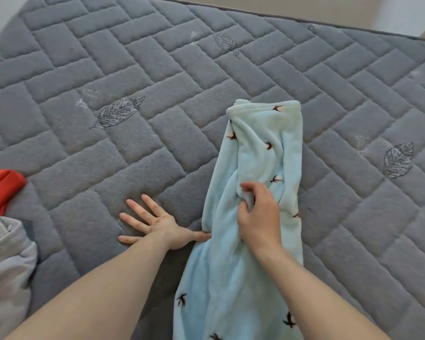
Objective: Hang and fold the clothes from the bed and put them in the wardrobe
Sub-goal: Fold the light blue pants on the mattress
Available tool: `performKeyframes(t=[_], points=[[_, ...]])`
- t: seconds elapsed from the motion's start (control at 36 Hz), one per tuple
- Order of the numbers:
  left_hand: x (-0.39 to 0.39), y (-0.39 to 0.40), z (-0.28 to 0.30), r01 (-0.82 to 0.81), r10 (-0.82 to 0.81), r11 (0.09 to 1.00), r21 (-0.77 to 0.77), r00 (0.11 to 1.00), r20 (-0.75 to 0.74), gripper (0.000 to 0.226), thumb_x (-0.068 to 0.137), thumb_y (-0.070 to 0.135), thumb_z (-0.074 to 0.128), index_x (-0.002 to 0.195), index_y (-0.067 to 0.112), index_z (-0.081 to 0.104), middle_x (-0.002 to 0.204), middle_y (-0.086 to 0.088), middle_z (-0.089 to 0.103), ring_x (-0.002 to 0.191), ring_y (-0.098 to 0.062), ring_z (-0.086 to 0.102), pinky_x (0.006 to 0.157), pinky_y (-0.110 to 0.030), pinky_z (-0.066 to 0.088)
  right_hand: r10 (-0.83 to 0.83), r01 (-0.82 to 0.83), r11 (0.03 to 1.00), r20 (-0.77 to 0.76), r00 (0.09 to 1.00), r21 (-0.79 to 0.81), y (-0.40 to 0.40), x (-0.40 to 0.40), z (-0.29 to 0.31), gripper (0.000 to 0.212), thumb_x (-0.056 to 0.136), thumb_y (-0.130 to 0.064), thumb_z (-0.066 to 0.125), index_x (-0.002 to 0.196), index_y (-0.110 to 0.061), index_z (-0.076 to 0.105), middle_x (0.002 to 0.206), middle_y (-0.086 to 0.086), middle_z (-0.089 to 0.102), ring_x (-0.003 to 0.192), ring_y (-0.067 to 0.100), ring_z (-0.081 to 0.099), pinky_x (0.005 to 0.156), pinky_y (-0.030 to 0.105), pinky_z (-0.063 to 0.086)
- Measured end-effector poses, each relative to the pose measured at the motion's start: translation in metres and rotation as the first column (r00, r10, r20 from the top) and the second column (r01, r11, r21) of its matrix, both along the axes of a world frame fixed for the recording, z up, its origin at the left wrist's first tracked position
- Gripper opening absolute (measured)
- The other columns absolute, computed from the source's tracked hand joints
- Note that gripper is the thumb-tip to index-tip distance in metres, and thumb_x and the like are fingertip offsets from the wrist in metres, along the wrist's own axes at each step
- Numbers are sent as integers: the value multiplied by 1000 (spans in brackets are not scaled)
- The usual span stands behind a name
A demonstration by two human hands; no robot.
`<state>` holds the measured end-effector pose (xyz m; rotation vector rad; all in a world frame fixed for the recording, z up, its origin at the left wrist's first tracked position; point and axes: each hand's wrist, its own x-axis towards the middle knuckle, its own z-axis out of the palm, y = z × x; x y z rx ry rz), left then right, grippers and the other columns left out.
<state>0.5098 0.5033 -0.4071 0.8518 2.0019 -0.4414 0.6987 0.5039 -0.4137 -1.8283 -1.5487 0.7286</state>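
A light blue fleece garment (263, 148) with small dark bird prints lies folded lengthwise on the grey quilted mattress (157, 82), running from the middle of the bed down over its near edge. My right hand (258, 212) pinches a fold of the fleece near its middle. My left hand (155, 222) lies flat on the mattress, fingers spread, with the thumb touching the garment's left edge.
A red piece of clothing (1, 187) lies at the left edge of the bed. Below it sits a grey garment (8, 266) in a heap. The mattress's far edge meets a beige floor (231, 3) at the top.
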Motion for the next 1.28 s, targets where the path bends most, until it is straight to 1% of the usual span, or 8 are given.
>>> performKeyframes(t=[0.11, 0.22, 0.31, 0.61, 0.75, 0.94, 1.11, 1.28], points=[[0, -4, -3, 17, -17, 1000, 16, 1000, -17, 194, 14, 94, 74, 135, 12, -54, 139, -20, -61, 136, -49, -46, 108, -81, -6, 146, -132, 973, -61, 987, 189, 14, -16, 13, 28, 86, 3, 61, 105, -17, 67, 103, -5, 67, 100, 14, 62, 93, 27, 47], [2, -7, -11, 10, -5, 998, 64, 997, -75, 188, 26, 89, 79, 141, 13, -49, 143, -20, -57, 139, -50, -42, 109, -81, -4, 361, -361, 930, -9, 932, -67, -6, -22, -1, 44, 88, -4, 61, 129, -20, 62, 139, -6, 58, 124, 2, 52, 108, 28, 43], [2, -8, -16, 20, -11, 996, 86, 995, -102, 187, 27, 90, 78, 142, 14, -48, 146, -20, -55, 141, -50, -39, 110, -80, -3, 285, -285, 957, -4, 958, -56, -48, -17, 0, 55, 91, -12, 60, 143, -28, 51, 160, -17, 32, 143, -6, 30, 116, 14, 27], [2, -27, -11, 64, -43, 978, 198, 993, -110, 188, 20, 95, 70, 149, 14, -39, 154, -19, -46, 144, -49, -35, 114, -76, -2, 227, -98, 943, 402, 887, -318, -236, 17, -47, 74, 98, -62, 21, 162, -29, 5, 169, -4, -10, 155, 18, -15, 124, 45, -5], [12, -64, -7, -150, 113, 828, 541, 989, 101, 132, 66, 90, 59, 164, 22, 2, 170, -5, -16, 155, -28, -20, 124, -55, -10, 311, -130, 892, 379, 872, -434, -230, 18, -37, 82, 88, -68, 2, 159, -33, -15, 159, -9, -37, 146, 15, -37, 121, 42, -22], [67, -175, 19, -112, -35, 840, 532, 966, 258, 123, 66, 80, 72, 160, 20, 21, 163, 2, 24, 151, -24, 19, 123, -49, 22, 244, -193, 927, 128, 961, -322, -237, 39, -13, 89, 85, -67, 36, 161, -30, 9, 169, -6, 1, 155, 10, -6, 127, 37, -1], [86, -193, 33, -273, 164, 880, 388, 942, 291, 63, 76, 32, 78, 128, 19, 45, 125, -4, 59, 112, -31, 60, 99, -47, 51, -455, 441, 843, 29, 890, -308, -296, 49, 8, 76, 85, -31, 76, 149, -15, 38, 146, 8, 41, 137, 26, 38, 117, 40, 30], [60, -193, 43, -567, 360, 822, 54, 591, 722, 28, 93, 11, 71, 121, 11, 68, 116, -9, 74, 100, -29, 72, 90, -46, 59, -438, 267, 739, -141, 888, -619, -357, 55, 19, 43, 81, -46, 79, 112, -32, 52, 108, -10, 66, 98, 8, 63, 87, 32, 48]])
